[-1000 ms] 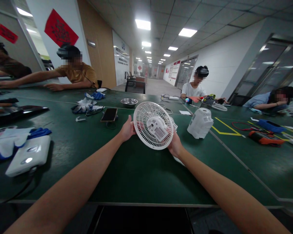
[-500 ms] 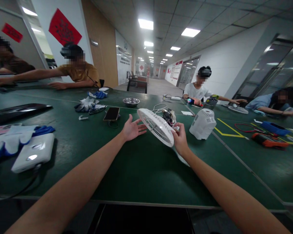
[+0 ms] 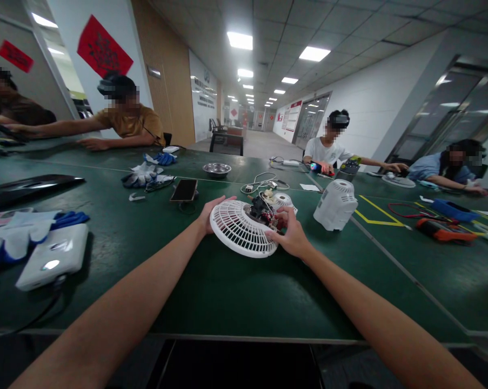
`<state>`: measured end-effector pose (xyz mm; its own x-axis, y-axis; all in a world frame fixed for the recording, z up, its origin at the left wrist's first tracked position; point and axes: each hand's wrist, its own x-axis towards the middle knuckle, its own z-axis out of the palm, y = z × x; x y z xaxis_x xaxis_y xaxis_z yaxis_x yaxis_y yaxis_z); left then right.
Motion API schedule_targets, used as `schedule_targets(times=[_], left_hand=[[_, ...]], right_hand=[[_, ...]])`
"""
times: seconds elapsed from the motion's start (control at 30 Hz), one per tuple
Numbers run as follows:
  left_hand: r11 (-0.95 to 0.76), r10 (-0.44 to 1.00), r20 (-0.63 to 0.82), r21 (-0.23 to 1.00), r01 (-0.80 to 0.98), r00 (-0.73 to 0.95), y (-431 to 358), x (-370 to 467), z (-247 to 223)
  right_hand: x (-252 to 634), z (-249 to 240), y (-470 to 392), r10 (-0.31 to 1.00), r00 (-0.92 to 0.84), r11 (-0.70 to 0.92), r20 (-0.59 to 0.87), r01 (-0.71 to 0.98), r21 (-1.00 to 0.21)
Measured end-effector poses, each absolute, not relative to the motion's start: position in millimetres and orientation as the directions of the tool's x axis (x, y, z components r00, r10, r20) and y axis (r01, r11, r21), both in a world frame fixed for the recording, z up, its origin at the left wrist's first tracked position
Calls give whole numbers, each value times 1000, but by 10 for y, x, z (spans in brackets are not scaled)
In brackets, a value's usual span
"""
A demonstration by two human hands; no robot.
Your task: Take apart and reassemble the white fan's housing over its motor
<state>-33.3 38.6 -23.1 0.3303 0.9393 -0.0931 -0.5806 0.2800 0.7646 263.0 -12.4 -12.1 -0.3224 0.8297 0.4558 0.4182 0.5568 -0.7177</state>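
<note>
A round white fan grille (image 3: pixel 239 232) is held between my two hands over the green table (image 3: pixel 227 302), its slatted face tilted up. My left hand (image 3: pixel 211 215) grips its left edge, the fingers partly hidden behind it. On the right side my right hand (image 3: pixel 291 233) has its fingers closed on the grille's rim, beside the dark motor with wires (image 3: pixel 262 208) at the grille's upper right. A white cable (image 3: pixel 263 181) lies behind it. To the right stands a white plastic housing (image 3: pixel 336 205).
Beyond the grille are a metal bowl (image 3: pixel 217 169) and a phone (image 3: pixel 184 190). Gloves (image 3: pixel 144 175) and a white power bank (image 3: pixel 55 256) lie left. An orange meter (image 3: pixel 444 230) and blue tray (image 3: pixel 454 210) lie right. Several people sit around the table.
The grille has turned from nearly edge-on to face up, showing the motor more fully. My left hand, open and apart before, has taken hold of its left edge.
</note>
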Motion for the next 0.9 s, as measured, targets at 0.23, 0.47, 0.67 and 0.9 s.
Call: schedule_targets(times=[0.23, 0.47, 0.67, 0.9], left_hand=[[336, 922, -148, 763, -552, 357, 414, -359, -253], [361, 903, -185, 815, -452, 388, 460, -231, -282], [243, 954, -137, 875, -418, 268, 526, -242, -358], [65, 993, -40, 971, -229, 114, 554, -214, -440]], right_hand=[[2684, -61, -97, 797, -428, 601, 427, 487, -633], [2731, -75, -28, 798, -485, 590, 358, 503, -632], [2844, -82, 61, 786, -508, 594, 352, 463, -658], [2896, -91, 109, 802, -453, 587, 389, 481, -652]])
